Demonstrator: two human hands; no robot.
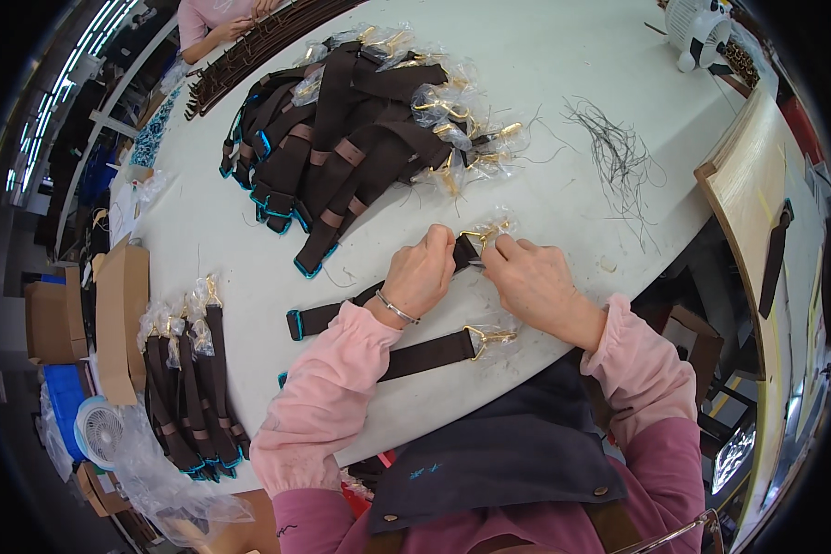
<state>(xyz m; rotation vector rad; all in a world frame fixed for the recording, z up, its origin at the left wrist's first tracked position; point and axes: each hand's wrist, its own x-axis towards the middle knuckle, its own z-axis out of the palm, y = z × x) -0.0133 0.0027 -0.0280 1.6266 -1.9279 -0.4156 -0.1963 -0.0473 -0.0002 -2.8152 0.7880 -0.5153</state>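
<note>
My left hand (pixel 421 277) is closed on a dark brown strap (pixel 319 319) near its gold snap hook (pixel 486 231), which is wrapped in clear film. The strap's other end, with blue edging, rests on the table to the left. Close beside the hook end, my right hand (pixel 534 283) is closed in a pinch. A small silvery glint shows at its fingertips, but I cannot make out what it holds. Nearer to me, below both hands, lies a second strap (pixel 429 356) with a film-wrapped gold hook (pixel 491 341); my left forearm covers part of it.
A large pile of similar straps (pixel 342 138) lies beyond my hands. More straps (pixel 189 397) hang over the table's left edge. Loose dark threads (pixel 619 152) lie at the right. A white fan (pixel 697 32) stands far right; another person's arm (pixel 214 37) shows at the far side.
</note>
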